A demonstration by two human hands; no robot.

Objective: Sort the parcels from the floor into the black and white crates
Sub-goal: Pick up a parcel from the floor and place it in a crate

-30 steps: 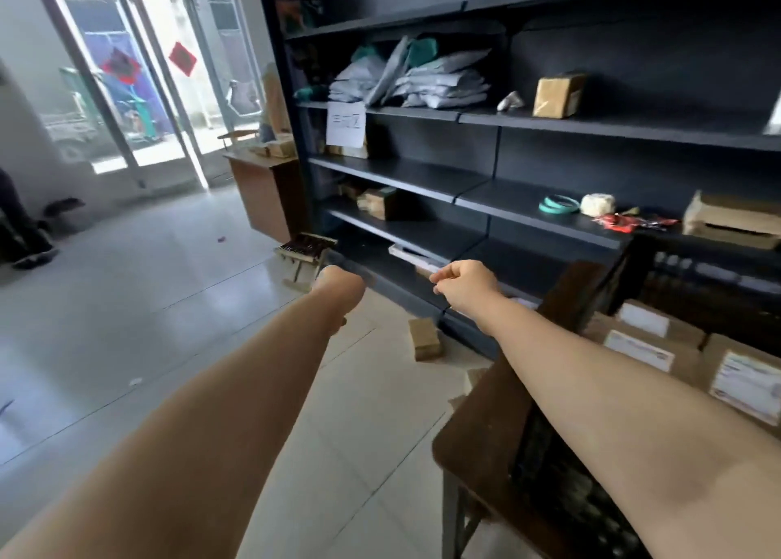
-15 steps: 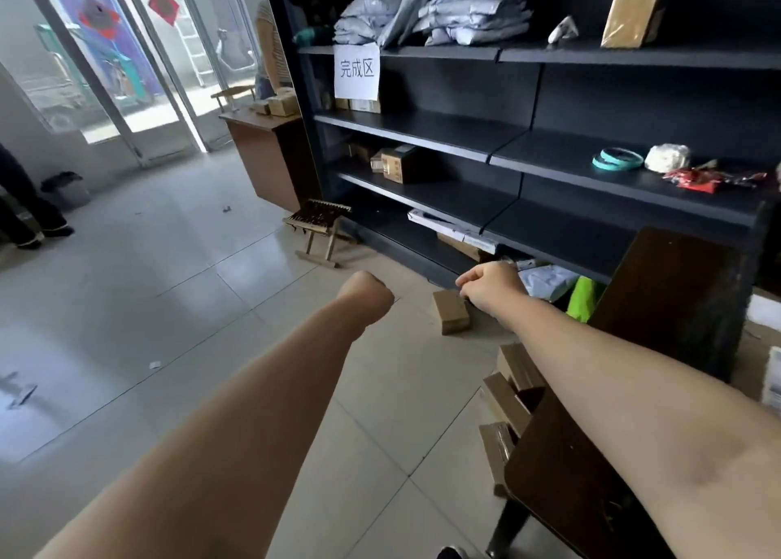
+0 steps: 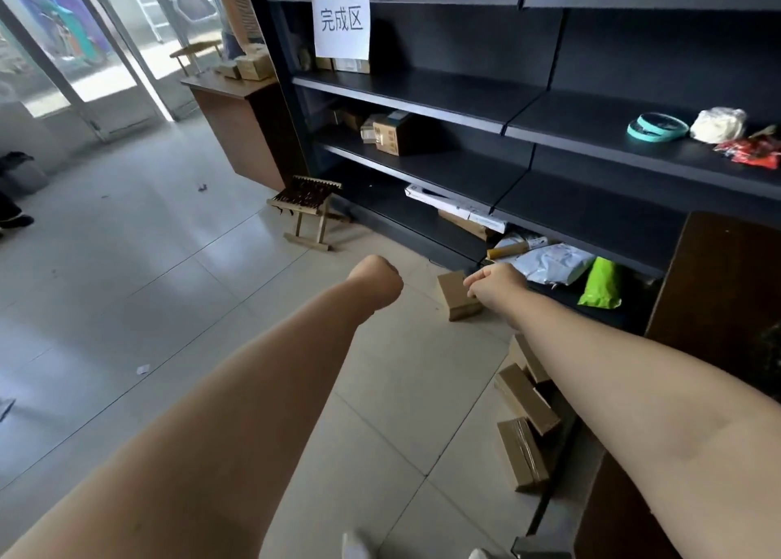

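Pale tiled floor (image 3: 169, 305) before black shelving (image 3: 465, 106); a small cardboard parcel (image 3: 456, 296) lies at the shelving's foot; right hand (image 3: 496, 283), loosely curled, overlaps it; left hand (image 3: 376, 277) fisted, empty, nearby.

We see a pale tiled floor (image 3: 169, 288) running up to the dark shelf unit (image 3: 528, 106). On the tiles, just before its bottom shelf, lies a small cardboard box (image 3: 454, 294). Nearer us along the unit lie more brown boxes (image 3: 524, 423). A low wooden stool (image 3: 306, 209) stands at the unit's foot.
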